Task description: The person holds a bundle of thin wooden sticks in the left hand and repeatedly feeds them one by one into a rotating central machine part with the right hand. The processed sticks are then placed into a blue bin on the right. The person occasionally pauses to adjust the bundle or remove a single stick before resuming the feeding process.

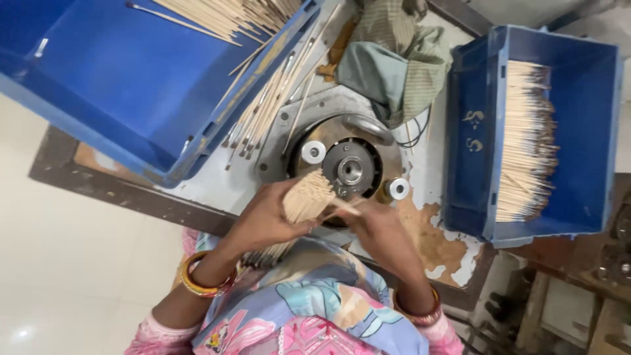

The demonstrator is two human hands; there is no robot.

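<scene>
A worn tabletop [427, 246] with peeling paint carries everything. At ten o'clock sits the biggest thing, a large blue crate [125, 85], tilted, with loose thin sticks [217, 16] lying along its far edge. At three o'clock stands a second blue crate [591, 131], with a neat stack of pale sticks [526, 141] packed side by side, their tips pointing toward the crate's open half. At twelve o'clock a crumpled greenish cloth [394, 66] lies heaped between the two crates. Just below it, near the centre, is a round metal machine head [350, 169] with a shiny hub and two small white rollers [313, 152] at either side. More coated sticks [269, 108] lie fanned across the tabletop from the large crate's edge toward the machine.

At six o'clock from the machine, the left hand [266, 220] has its grip closed around a thick bundle of bare sticks [305, 197], whose ends fan up just beside the hub. The right hand [381, 230] pinches a few sticks [345, 209] drawn from that bundle, fingers narrow, touching its side. Bangles ring both wrists [204, 276].
</scene>
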